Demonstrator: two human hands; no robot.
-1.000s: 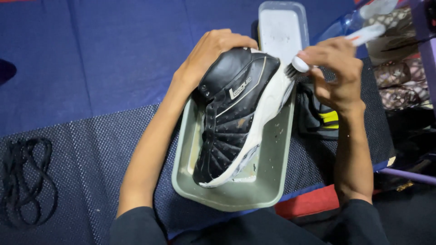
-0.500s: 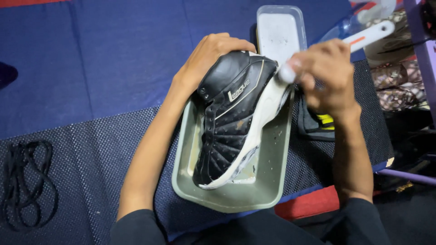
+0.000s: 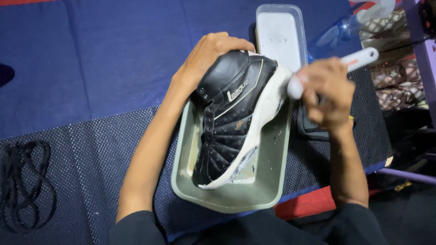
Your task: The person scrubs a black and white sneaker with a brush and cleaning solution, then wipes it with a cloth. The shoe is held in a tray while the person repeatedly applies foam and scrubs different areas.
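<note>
Far left — a coil of black shoelaces (image 3: 25,181) lies on the dotted dark mat (image 3: 91,149), well apart from the work.

The left hand (image 3: 206,56) is cupped over the heel and collar of the black high-top sneaker (image 3: 234,115), fingers wrapped round the back and pressing it steady. The shoe stands tilted on its side, toe down, inside the grey-green rectangular basin (image 3: 268,186); its white sole edge faces right. This grip reads the same as in both earlier views — the shoe has not shifted in the basin.

The change is on the right. The right hand (image 3: 327,93) is closed round a white-handled brush (image 3: 359,59), handle end pointing up and right. A second ago the bristle head sat against the sole near the heel; now the hand is motion-blurred and a little lower along the sole edge (bristles themselves hidden or smeared, contact not certain). Judged as mid-stroke scrubbing of the white midsole, which still shows dark marks near the toe.

Behind the hand: a clear lidded tub (image 3: 279,34) and a blue spray bottle (image 3: 349,25).
</note>
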